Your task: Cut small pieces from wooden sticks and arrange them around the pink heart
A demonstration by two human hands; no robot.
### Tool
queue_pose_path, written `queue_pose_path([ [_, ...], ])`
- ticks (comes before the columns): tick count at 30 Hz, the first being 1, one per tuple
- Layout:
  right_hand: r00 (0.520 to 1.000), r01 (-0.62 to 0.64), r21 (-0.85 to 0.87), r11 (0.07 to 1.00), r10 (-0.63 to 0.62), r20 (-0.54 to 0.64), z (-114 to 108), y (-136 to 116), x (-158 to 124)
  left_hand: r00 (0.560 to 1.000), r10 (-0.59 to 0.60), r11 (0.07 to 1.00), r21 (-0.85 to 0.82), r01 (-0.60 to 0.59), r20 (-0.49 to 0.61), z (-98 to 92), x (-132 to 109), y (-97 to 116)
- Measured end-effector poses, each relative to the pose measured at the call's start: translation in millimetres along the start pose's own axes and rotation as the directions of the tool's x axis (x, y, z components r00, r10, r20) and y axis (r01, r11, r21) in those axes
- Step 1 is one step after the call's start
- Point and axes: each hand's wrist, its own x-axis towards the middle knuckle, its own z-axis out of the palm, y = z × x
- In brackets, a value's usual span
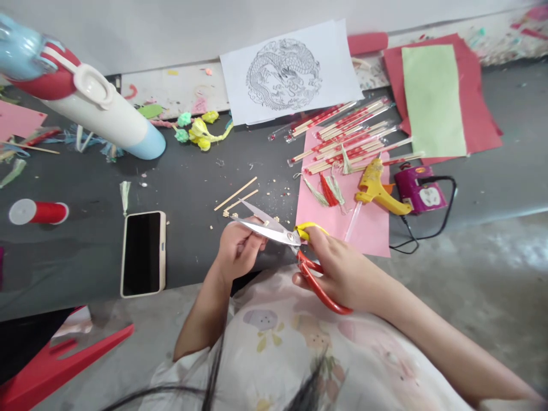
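Observation:
My right hand point(338, 265) is wrapped round the handles of a pair of scissors point(276, 234), one handle yellow and the other red. The blades stand apart and point left, passing over my left hand point(242, 248). The fingers of that hand are pinched together; what they hold is hidden behind the blades and fingers. Just beyond the blade tips, two thin wooden sticks point(235, 194) lie on the dark table, with several tiny cut wood bits point(277, 220) scattered round them.
On the right are wrapped chopsticks point(355, 137), tassels point(329, 191), pink paper point(372, 240), a yellow glue gun point(377, 188) and a purple power socket point(422, 188) with its cord. A phone point(143, 254), red thread spool point(47, 212) and tall bottle point(103, 108) stand left. A dragon print point(286, 74) lies behind.

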Motion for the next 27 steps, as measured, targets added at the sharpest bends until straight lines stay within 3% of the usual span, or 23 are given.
queue_pose_path([
  [7, 0.999, 0.04, 0.011, 0.999, -0.04, -0.021, -1.5, -1.3, 1.1, 0.998, -0.048, 0.966, -0.254, 0.055, 0.033, 0.0, -1.8, -3.2],
  [21, 0.989, -0.145, 0.225, 0.964, 0.133, 0.07, 2.9, -0.8, 6.5, 0.983, -0.167, 0.913, -0.364, 0.184, 0.076, 0.0, 6.2, -11.5],
  [24, 0.978, -0.206, 0.346, 0.915, 0.191, 0.078, 0.3, -1.3, 11.8, 0.985, -0.172, 0.964, -0.211, 0.165, -0.017, 1.8, 12.5, 0.0],
  [27, 0.977, -0.205, 0.506, 0.838, 0.205, 0.056, 1.7, 4.7, 17.4, 0.951, 0.06, 0.977, 0.212, 0.006, -0.303, 8.5, 16.9, 23.8],
])
